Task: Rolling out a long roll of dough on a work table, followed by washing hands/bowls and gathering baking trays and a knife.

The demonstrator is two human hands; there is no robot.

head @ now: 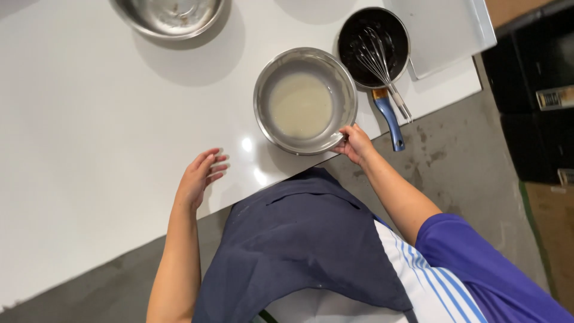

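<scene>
Where white countertop (89,149) meets grey floor (460,161): steel bowl (305,100) of pale batter, rim pinched by right hand (354,143); left hand (200,176) spread flat.

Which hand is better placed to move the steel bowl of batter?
Right: the right hand already grips the bowl rim, while the left hand rests apart on the white table.

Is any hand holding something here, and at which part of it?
The right hand grips the steel bowl of pale liquid at its near rim. The left hand holds nothing; it rests on the white table.
</scene>
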